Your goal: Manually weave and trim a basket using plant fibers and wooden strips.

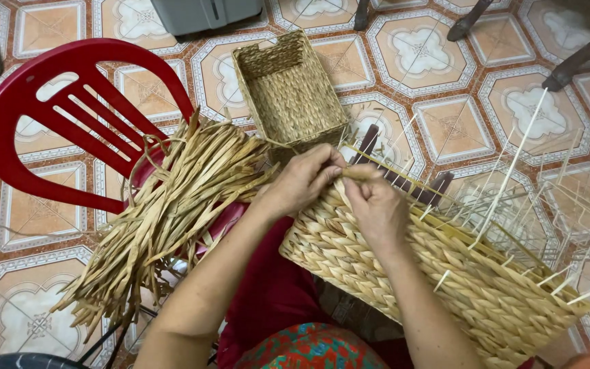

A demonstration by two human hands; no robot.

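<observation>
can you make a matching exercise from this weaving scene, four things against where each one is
Things:
1. finished small basket
2. bundle of dried strands
3. half-woven basket
4. red plastic chair

Places:
A. under both hands
B. far left, on the tiled floor
C. top centre, standing open on the floor
D. lying over the chair seat

Pairs: 1-C, 2-D, 3-A, 4-B

Half-woven basket [404, 266]: straw-tan, braided herringbone weave, pale cream-white spokes [513, 171] sticking out its open end. Finished basket [288, 89] just behind it: same tan, tighter ribbed weave. Strand bundle [172, 205] left of the half-woven basket: dull yellow-tan. Chair [56, 116] under the bundle: glossy red, slatted back. Floor tiles [452, 126] around: peach octagons, white floral centres, grey-white borders. Clothing [308, 348] below the basket: dark red, plus red-teal-orange print.
</observation>
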